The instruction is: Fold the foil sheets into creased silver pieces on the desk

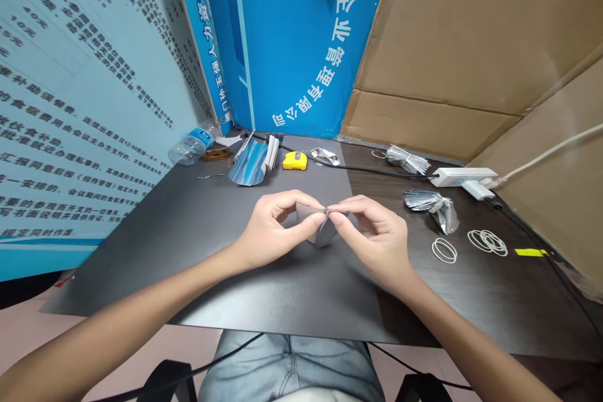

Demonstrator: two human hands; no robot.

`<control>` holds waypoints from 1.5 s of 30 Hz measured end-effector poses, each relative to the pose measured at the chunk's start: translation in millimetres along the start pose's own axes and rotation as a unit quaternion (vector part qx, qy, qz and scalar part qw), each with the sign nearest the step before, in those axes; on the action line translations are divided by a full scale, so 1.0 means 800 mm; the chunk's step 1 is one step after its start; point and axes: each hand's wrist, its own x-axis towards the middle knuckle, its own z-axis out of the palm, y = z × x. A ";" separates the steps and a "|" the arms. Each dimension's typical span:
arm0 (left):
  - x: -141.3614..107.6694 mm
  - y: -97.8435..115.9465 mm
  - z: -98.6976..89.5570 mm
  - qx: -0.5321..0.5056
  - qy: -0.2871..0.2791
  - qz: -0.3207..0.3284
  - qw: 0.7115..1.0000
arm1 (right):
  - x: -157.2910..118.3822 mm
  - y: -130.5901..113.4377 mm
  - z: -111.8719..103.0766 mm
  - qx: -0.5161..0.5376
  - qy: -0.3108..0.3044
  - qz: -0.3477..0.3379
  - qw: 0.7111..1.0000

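My left hand [273, 229] and my right hand [379, 232] meet over the middle of the desk. Between thumb and fingertips, each pinches the top edge of a small grey folded piece [323, 236], thin like paper or card. Its lower part hangs below the fingertips, close to the desktop; whether it touches I cannot tell. Fingers cover part of its upper edge. Beyond the hands lies a yellow tape measure [294, 161], beside a shiny clear-and-silver piece [325, 156].
The desk [264, 289] carries a curled blue sheet [249, 163] and a plastic bottle [193, 144] at back left. To the right are bundled silver strips [426, 200], a second bundle [407, 159], white rings [487, 242] and a power strip [464, 176]. A black cable [372, 169] crosses behind.
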 end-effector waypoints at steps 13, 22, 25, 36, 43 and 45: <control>0.000 0.000 0.002 -0.021 0.014 -0.030 0.999 | 0.004 -0.005 0.001 0.008 0.005 0.048 0.999; 0.001 0.001 0.002 -0.012 0.026 -0.015 0.999 | 0.002 -0.003 0.001 0.013 0.003 0.053 0.999; 0.001 0.001 0.003 0.016 0.036 -0.011 0.999 | 0.003 -0.002 0.002 0.021 0.000 0.049 0.999; -0.002 -0.001 0.001 0.067 0.044 0.010 0.997 | 0.004 0.000 0.005 0.081 0.002 0.084 0.993; 0.001 -0.002 0.000 0.071 0.062 0.016 0.995 | 0.008 0.006 -0.001 0.146 -0.019 0.147 0.978; 0.002 -0.002 -0.002 0.075 0.068 0.014 0.995 | 0.009 0.010 -0.004 0.161 -0.010 0.168 0.973</control>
